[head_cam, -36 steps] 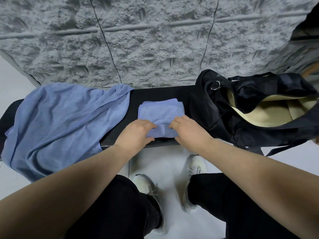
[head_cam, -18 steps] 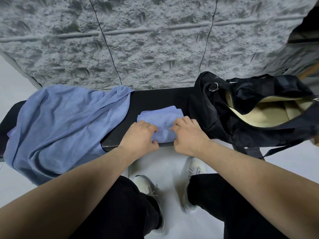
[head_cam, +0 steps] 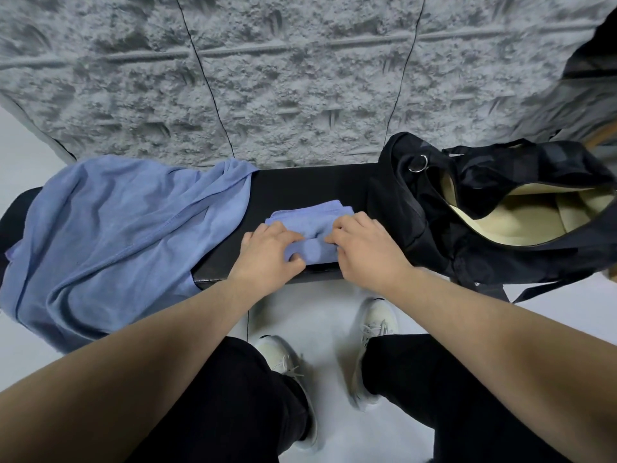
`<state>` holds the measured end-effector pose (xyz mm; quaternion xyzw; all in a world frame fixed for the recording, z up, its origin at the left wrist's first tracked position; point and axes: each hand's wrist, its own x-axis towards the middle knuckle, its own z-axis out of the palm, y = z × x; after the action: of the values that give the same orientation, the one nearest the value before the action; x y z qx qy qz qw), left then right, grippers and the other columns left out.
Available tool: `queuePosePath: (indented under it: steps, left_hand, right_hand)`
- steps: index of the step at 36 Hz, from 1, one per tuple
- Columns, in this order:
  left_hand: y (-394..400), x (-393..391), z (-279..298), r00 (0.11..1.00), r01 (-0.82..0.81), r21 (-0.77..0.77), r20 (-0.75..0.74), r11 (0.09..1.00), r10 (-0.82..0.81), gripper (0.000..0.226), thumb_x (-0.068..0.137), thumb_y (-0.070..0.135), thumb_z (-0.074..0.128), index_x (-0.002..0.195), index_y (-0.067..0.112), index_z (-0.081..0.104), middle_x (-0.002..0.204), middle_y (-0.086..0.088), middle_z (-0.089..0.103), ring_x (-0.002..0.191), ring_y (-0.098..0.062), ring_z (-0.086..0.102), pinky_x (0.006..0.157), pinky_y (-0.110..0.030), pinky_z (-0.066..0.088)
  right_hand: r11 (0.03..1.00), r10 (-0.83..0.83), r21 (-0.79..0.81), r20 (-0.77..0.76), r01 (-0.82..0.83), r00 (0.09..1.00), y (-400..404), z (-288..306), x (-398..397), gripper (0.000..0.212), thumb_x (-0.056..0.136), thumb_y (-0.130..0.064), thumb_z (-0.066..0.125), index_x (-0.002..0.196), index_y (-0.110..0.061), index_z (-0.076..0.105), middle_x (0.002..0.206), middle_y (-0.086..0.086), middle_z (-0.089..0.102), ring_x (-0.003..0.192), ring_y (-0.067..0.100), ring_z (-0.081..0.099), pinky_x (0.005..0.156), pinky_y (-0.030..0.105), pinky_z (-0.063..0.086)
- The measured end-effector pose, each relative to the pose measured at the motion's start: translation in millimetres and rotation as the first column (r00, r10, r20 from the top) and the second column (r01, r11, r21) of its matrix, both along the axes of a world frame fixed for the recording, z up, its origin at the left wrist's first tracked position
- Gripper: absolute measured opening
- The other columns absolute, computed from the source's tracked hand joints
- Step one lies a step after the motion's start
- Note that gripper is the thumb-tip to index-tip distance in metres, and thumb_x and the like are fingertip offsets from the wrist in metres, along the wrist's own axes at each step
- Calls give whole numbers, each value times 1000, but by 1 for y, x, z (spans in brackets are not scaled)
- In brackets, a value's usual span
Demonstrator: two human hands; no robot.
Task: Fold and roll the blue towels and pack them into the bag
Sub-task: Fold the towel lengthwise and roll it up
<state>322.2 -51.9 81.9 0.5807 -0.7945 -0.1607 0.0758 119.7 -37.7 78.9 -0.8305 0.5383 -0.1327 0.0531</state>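
A small folded blue towel lies on the black bench, partly rolled from its near edge. My left hand grips the roll's left end, fingers curled over it. My right hand grips the right end in the same way. A large loose blue towel is spread over the bench's left part and hangs off its front. To the right sits a black bag, its mouth open and showing a cream lining.
A rough grey textured wall rises directly behind the bench. The pale floor lies below, with my two white shoes and black trouser legs near the bench's front edge. A bag strap hangs off at the right.
Both hands have rolled the small towel away from me, so the flat part showing beyond my fingers has grown shorter. The bag and the large towel have stayed put.
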Motion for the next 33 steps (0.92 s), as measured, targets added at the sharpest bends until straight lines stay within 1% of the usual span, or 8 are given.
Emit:
queuePosePath:
  steps: [3,8,11,14,18,22,25,33]
  left_hand:
    - [0,2,-4,999,8,-97,-53,995,-13,37,83,20,57,120,26,57,107,3,58,86,-18,37,79,-30,29]
    - [0,5,-6,995,69,-201,-55,977,-82,18,83,9,59,99,16,64,101,2,60,73,-24,48,64,-40,46]
    - [-1,4,-7,996,91,-268,12,959,-91,13,83,8,60,91,15,69,99,3,63,74,-26,52,62,-33,35]
    - [-1,3,-6,994,100,-332,64,938,-83,15,83,11,61,91,17,73,97,4,64,81,-25,53,68,-32,28]
    - [0,3,-5,992,103,-282,101,954,-77,20,85,26,59,99,18,71,99,5,60,88,-22,50,71,-30,28]
    - [-4,6,-4,981,138,-143,153,980,-116,51,81,40,71,125,19,60,121,4,57,109,-23,50,89,-34,39]
    - [-7,7,-3,982,143,-118,141,983,-126,51,84,29,72,131,16,56,125,1,57,111,-26,50,96,-35,39]
    - [-3,6,-1,989,121,-113,102,986,-110,42,88,15,59,130,16,58,125,-2,60,108,-28,54,96,-38,42]
  right_hand:
    - [999,2,50,-24,-1,1000,-2,4,2,31,84,-5,57,111,-13,69,100,2,63,89,26,50,76,44,49]
    - [997,10,78,36,-13,999,-3,8,-1,37,85,1,58,116,-16,67,99,5,67,84,30,53,74,48,51]
    - [992,17,124,11,-18,1000,-5,10,-2,39,93,-5,50,126,-20,65,118,2,66,101,30,54,87,44,47]
    - [997,6,72,6,-7,1000,-2,9,-1,37,87,-17,49,117,-18,71,110,1,68,100,30,57,88,41,47]
    - [1000,9,5,-106,-9,994,-2,0,-1,42,71,-31,66,109,-14,72,108,1,64,103,29,56,90,41,46]
    - [998,24,66,-105,-18,994,-8,-2,-2,50,74,-17,72,123,-13,62,115,2,61,106,30,52,91,40,43]
    - [997,24,76,-54,-19,998,-12,-2,-2,46,75,-3,66,121,-11,63,110,5,64,100,32,52,84,45,48]
    - [997,48,58,-92,-43,995,-7,-3,0,43,78,-3,62,121,-10,63,112,7,65,103,33,55,80,41,45]
